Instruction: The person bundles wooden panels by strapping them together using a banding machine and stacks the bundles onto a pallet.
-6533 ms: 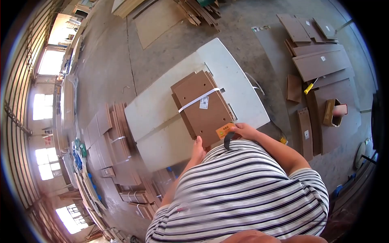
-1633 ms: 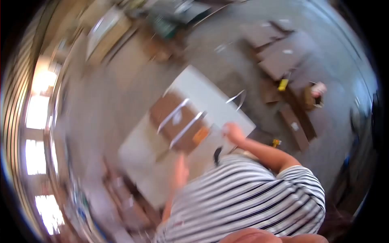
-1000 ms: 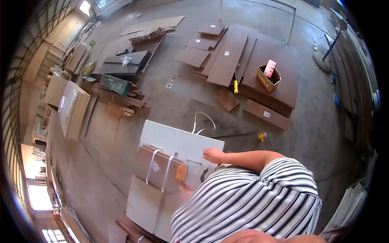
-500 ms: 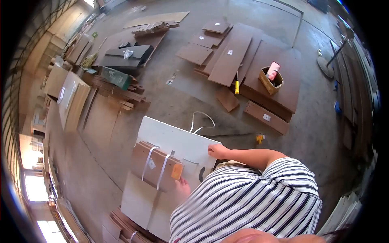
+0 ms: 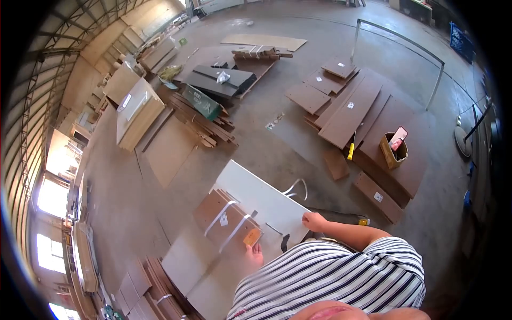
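Observation:
A bundle of brown boards (image 5: 210, 208), bound by two white straps (image 5: 230, 236), lies on a large white board (image 5: 250, 184). My left hand (image 5: 254, 257) pinches the lower edge of an orange rectangular block (image 5: 252, 237), which sits at the bundle's near right corner. At the white board's right edge, my right hand (image 5: 314, 222) is curled closed; what it holds, if anything, is hidden. A loop of white strap (image 5: 298, 188) sticks out past the board's far edge. Between my hands, a thin rod-like piece (image 5: 274, 228) and a dark curved piece (image 5: 285, 242) lie on the white surface.
Ahead right are stacked brown panels (image 5: 354, 109), bearing a box (image 5: 393, 152) with a phone and a yellow-handled tool (image 5: 351, 151). A yellow item (image 5: 364, 222) lies on the floor to the right. More strapped boards (image 5: 160, 288) stand at lower left; dark panels (image 5: 218, 80) lie farther ahead.
My head view has turned, so the surroundings sit farther right and lower. The left hand stays at the orange block, and the right stays closed by the white board's edge.

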Demonstrator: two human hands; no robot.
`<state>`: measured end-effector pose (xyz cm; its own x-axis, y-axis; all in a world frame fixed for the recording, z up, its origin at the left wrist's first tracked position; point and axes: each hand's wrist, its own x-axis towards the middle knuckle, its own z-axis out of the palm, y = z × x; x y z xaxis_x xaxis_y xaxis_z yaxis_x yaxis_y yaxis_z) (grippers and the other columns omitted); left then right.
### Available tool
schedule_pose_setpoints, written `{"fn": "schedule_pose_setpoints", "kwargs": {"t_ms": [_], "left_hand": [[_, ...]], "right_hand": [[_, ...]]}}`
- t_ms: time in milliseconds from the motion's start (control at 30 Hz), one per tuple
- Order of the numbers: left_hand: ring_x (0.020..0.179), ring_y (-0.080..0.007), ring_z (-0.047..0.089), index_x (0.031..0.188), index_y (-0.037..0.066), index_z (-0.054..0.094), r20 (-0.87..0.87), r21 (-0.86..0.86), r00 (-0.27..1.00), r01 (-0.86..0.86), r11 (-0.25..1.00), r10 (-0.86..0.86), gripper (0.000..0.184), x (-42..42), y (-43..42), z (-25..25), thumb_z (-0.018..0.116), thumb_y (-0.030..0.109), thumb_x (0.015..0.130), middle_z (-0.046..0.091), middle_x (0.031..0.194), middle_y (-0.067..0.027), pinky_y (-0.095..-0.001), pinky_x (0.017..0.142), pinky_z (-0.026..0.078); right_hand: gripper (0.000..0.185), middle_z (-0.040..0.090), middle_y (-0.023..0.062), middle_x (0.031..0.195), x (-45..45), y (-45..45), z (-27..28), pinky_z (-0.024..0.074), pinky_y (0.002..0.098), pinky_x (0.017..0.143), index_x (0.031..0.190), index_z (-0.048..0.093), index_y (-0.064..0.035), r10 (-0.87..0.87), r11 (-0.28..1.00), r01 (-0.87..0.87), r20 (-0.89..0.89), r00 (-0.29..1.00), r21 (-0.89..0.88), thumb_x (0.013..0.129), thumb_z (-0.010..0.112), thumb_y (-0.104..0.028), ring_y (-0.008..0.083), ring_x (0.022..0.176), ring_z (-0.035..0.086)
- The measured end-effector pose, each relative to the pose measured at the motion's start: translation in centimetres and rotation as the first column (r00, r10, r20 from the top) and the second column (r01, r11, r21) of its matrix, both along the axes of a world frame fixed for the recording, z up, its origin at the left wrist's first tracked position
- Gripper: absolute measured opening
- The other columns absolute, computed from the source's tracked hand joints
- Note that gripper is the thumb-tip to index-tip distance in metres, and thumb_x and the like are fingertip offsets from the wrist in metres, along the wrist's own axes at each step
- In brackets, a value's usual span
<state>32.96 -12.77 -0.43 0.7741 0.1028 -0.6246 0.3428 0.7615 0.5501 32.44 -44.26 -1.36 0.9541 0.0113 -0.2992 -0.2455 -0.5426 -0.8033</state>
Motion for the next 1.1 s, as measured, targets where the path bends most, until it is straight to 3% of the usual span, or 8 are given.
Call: {"fn": "schedule_pose_setpoints", "kwargs": {"t_ms": [100,133,233,500,800,833,1000,1100], "left_hand": [[0.117,-0.0194,0.043,0.124,0.008,0.044,-0.017,-0.006,0.999,-0.038,0.999,0.038,0.039,-0.2,1.7,-1.9,0.055,0.023,0.089,0.048,0.123,-0.0054,-0.0353,0.101,0.031],[0.096,-0.0208,0.055,0.107,0.004,0.053,-0.032,0.015,0.996,-0.083,0.996,0.084,0.027,0.2,2.0,-1.9,0.056,0.023,0.089,0.058,0.102,-0.0072,-0.0415,0.087,0.045],[0.096,-0.0182,0.054,0.106,0.007,0.053,-0.103,0.067,0.989,-0.102,0.992,0.109,0.034,-0.3,1.2,1.8,0.061,0.032,0.085,0.056,0.102,-0.0054,-0.0383,0.087,0.044],[0.096,-0.0209,0.051,0.11,0.005,0.047,-0.136,0.013,0.98,-0.145,0.989,0.146,0.034,-0.6,1.5,4.2,0.059,0.028,0.087,0.051,0.105,-0.0093,-0.0379,0.093,0.04],[0.105,-0.022,0.05,0.116,0.009,0.047,-0.182,0.068,0.97,-0.154,0.986,0.164,0.036,-1.5,1.6,2.8,0.058,0.029,0.088,0.051,0.11,-0.0074,-0.0384,0.094,0.039],[0.104,-0.0216,0.05,0.116,0.009,0.047,-0.164,0.064,0.975,-0.141,0.988,0.15,0.037,-2.1,2.3,0.9,0.059,0.03,0.087,0.052,0.11,-0.007,-0.0378,0.094,0.039],[0.096,-0.0204,0.055,0.112,0.009,0.05,-0.086,0.078,0.964,-0.243,0.967,0.25,0.041,-2.9,0.4,1.9,0.066,0.032,0.082,0.057,0.104,-0.0067,-0.0368,0.085,0.045],[0.094,-0.0234,0.059,0.11,0.009,0.05,-0.092,0.098,0.944,-0.308,0.946,0.316,0.04,-3.3,0.1,2.3,0.069,0.027,0.079,0.059,0.103,-0.0089,-0.04,0.082,0.048]], "right_hand": [[0.02,0.063,0.0179,0.086,0.1,-0.2,-0.8,0.0475,0.043,0.074,0.086,0.061,-0.0046,0.007,1.0,-0.007,-0.022,1.0,-0.017,0.078,0.053,-0.021,0.0358,0.084,0.06],[0.02,0.064,0.0177,0.086,0.3,-0.2,-0.9,0.0476,0.0428,0.074,0.086,0.061,-0.0048,0.007,1.0,-0.008,-0.008,1.0,-0.024,0.078,0.053,-0.021,0.0357,0.084,0.06],[0.02,0.064,0.018,0.086,0.3,-0.1,-0.5,0.0477,0.0428,0.074,0.087,0.061,-0.0048,0.025,1.0,-0.026,-0.056,0.998,-0.007,0.078,0.054,-0.021,0.0356,0.084,0.06],[0.022,0.064,0.0187,0.084,1.5,-0.8,-0.3,0.048,0.0391,0.074,0.086,0.063,-0.003,0.004,1.0,-0.005,-0.055,0.998,-0.007,0.077,0.057,-0.023,0.0336,0.082,0.062],[0.022,0.065,0.0135,0.076,2.4,-1.7,-1.2,0.0487,0.0346,0.071,0.085,0.064,-0.0017,0.094,0.994,-0.098,-0.067,0.993,-0.055,0.078,0.056,-0.021,0.0268,0.074,0.063],[0.024,0.064,0.0189,0.08,2.5,-2.0,-2.2,0.0475,0.0394,0.073,0.086,0.063,-0.0012,0.089,0.996,-0.088,-0.112,0.99,0.014,0.078,0.056,-0.023,0.034,0.08,0.062],[0.02,0.061,0.0095,0.065,2.3,-2.3,-0.1,0.0467,0.0303,0.058,0.085,0.061,0.002,0.155,0.988,-0.155,0.007,0.988,0.0,0.081,0.054,-0.016,0.0159,0.061,0.058],[0.018,0.061,0.0075,0.066,2.9,-3.3,-2.6,0.046,0.0253,0.056,0.085,0.059,0.0028,0.206,0.946,-0.143,-0.199,0.958,0.291,0.085,0.052,-0.014,0.0121,0.061,0.057]]}}
